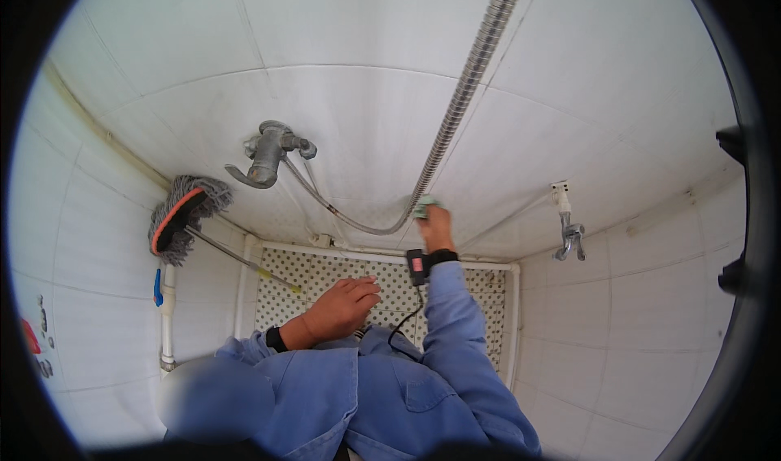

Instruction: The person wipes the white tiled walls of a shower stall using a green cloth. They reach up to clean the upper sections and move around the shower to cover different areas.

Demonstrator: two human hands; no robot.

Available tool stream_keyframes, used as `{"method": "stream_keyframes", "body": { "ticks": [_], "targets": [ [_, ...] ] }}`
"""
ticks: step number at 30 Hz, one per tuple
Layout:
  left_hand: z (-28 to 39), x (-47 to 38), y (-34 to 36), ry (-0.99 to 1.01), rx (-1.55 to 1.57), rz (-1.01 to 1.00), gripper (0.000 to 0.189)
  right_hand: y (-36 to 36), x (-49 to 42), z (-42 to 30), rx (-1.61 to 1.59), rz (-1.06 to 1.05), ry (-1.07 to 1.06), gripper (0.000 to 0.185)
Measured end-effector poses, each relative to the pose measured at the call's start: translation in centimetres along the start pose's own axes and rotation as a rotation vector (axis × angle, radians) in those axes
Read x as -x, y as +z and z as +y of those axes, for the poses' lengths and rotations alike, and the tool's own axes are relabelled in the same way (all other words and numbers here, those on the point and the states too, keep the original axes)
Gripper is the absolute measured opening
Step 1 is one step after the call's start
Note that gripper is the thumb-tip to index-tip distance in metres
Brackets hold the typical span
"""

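My right hand (435, 228) reaches out to the white tiled wall (360, 131) and grips a pale green cloth (427, 204). The cloth is at the flexible metal shower hose (451, 116), near where the hose bends; whether it wraps the hose or only presses beside it cannot be told. Bent in front of my body, my left hand (343, 307) holds nothing I can see, its fingers loosely curled and slightly apart. From the hose's lower loop the line runs left to a dull metal mixer tap (268, 154) on the wall.
A grey mop head (189, 217) leans upside down in the left corner, its handle slanting to the dotted floor tiles (280, 262). At right a small metal tap (570, 238) juts out. White pipes (366, 255) skirt the wall base. A blue-handled valve (158, 287) sits on the left pipe.
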State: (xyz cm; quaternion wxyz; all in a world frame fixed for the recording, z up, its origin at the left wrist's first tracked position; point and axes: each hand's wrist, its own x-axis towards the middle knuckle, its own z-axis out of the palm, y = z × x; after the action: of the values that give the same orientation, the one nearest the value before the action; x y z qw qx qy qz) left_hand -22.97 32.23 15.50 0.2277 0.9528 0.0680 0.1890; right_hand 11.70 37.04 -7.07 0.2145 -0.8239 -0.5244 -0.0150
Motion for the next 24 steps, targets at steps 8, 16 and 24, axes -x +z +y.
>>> {"method": "stream_keyframes", "body": {
  "ticks": [8,16,24],
  "targets": [
    [-0.2,2.7,-0.2,-0.102,-0.007,-0.024,0.032,-4.5,-0.6,7.0,0.499,-0.434,0.435,0.016],
    [0.0,3.2,0.8,-0.089,0.008,-0.086,0.034,4.7,1.9,3.3,0.351,-0.385,0.199,0.016],
    [0.3,4.6,0.5,-0.173,-0.014,-0.083,0.029,3.2,1.4,13.6,0.482,-0.404,0.418,0.012]
  ]
}}
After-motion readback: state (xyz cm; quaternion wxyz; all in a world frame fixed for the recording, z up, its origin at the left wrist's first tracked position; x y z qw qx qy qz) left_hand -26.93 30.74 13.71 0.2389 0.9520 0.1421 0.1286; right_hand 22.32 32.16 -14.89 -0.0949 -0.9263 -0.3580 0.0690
